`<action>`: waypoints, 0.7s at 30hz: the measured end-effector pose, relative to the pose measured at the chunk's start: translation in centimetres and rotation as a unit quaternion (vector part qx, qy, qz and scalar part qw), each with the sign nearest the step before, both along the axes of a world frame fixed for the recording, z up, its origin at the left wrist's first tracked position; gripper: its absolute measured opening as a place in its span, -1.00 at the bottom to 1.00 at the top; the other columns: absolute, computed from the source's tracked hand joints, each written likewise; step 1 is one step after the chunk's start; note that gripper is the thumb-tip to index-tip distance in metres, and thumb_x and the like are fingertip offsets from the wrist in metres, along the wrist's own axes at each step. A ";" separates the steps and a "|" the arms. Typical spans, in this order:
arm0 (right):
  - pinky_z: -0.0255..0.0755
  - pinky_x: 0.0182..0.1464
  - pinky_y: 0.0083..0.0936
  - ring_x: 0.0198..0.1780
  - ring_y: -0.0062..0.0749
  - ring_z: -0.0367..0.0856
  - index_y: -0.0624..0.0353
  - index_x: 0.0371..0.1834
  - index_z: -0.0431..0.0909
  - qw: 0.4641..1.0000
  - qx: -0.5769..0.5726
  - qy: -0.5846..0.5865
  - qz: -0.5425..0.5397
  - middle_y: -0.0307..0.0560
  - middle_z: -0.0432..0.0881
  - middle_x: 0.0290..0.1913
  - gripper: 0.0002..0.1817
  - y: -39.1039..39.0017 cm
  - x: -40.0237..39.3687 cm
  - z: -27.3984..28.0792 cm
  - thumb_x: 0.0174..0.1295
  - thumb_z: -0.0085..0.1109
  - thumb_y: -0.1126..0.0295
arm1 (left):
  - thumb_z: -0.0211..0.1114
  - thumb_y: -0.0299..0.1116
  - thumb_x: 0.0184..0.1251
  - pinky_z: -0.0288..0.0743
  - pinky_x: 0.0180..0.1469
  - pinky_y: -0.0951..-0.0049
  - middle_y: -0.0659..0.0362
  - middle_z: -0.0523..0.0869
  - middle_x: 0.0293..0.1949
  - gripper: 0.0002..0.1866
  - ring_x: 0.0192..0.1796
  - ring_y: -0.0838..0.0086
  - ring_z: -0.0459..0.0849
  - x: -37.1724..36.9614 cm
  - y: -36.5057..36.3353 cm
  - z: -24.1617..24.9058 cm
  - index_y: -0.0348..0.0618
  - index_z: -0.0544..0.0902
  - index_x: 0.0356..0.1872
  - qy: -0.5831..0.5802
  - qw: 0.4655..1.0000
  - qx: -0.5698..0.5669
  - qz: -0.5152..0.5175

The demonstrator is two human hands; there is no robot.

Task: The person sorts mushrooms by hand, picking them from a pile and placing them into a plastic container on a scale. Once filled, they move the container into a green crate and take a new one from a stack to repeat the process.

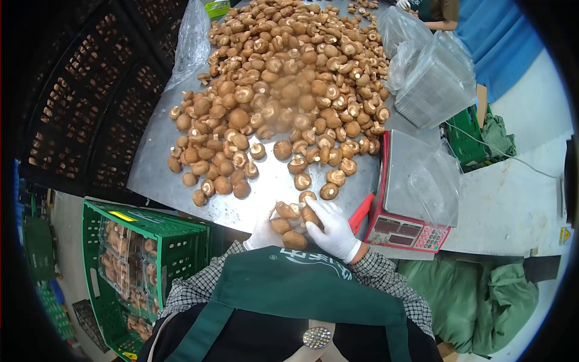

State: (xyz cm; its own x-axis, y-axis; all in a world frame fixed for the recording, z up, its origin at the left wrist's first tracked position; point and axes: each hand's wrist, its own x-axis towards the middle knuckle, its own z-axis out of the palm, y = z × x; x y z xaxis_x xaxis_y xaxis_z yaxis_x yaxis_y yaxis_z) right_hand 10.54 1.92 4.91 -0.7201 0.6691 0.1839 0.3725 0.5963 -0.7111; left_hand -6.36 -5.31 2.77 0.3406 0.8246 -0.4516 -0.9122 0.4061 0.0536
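A big heap of brown mushrooms (283, 90) covers the metal table (157, 163). Both my hands wear white gloves and meet at the table's near edge. My right hand (335, 229) grips a mushroom (309, 214) between thumb and fingers. My left hand (264, 232) cups several mushrooms (284, 224) from below; its fingers are mostly hidden under them. I cannot tell whether a tray sits beneath them.
A red scale (410, 199) with a plastic-covered platform stands right of my hands. Stacked clear plastic trays (434, 84) lie behind it. A green crate (139, 259) of packed mushrooms sits low on the left. Another person's arm (437, 15) shows at the far edge.
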 end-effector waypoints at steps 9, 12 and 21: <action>0.40 0.06 -0.25 0.01 0.05 0.52 0.31 0.07 0.47 0.998 0.044 0.028 0.018 0.16 0.56 0.00 -0.56 2.5 -1.3 -0.1 0.11 0.19 0.39 | -0.15 0.24 0.35 0.53 -0.12 0.32 0.04 0.54 0.04 -0.35 0.00 0.29 0.56 -1.6 0.1 -2.8 -0.15 0.41 0.12 -0.070 0.997 0.019 0.007; 0.33 0.16 -0.25 0.12 -0.01 0.47 0.23 0.08 0.49 0.984 0.141 0.009 -0.109 0.15 0.53 0.07 -0.55 7.4 -2.0 -1.5 0.09 0.21 0.33 | -0.12 0.23 0.34 0.52 -0.15 0.31 0.06 0.57 -0.06 -0.38 -0.05 0.28 0.57 -2.4 0.8 -3.6 -0.16 0.44 0.03 -0.012 0.994 0.103 -0.036; 0.33 0.11 -0.29 0.03 -0.15 0.47 0.14 0.19 0.42 0.978 0.076 -0.031 -0.194 -0.02 0.56 -0.02 -0.46 13.0 -1.7 -5.4 0.09 0.19 0.29 | -0.11 0.19 0.36 0.47 -0.11 0.19 0.11 0.54 -0.28 -0.46 -0.20 0.25 0.53 -1.6 1.1 -4.1 -0.14 0.48 -0.14 -0.046 0.989 0.100 0.097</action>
State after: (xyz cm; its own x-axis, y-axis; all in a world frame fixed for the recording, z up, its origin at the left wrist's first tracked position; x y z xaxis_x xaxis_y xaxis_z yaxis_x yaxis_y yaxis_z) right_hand 8.80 14.96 -0.45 -0.4306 0.8623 0.2667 0.6317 0.4989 -0.5933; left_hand -7.95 -4.17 -1.30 0.1998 0.9481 -0.2474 -0.9766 0.2132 0.0283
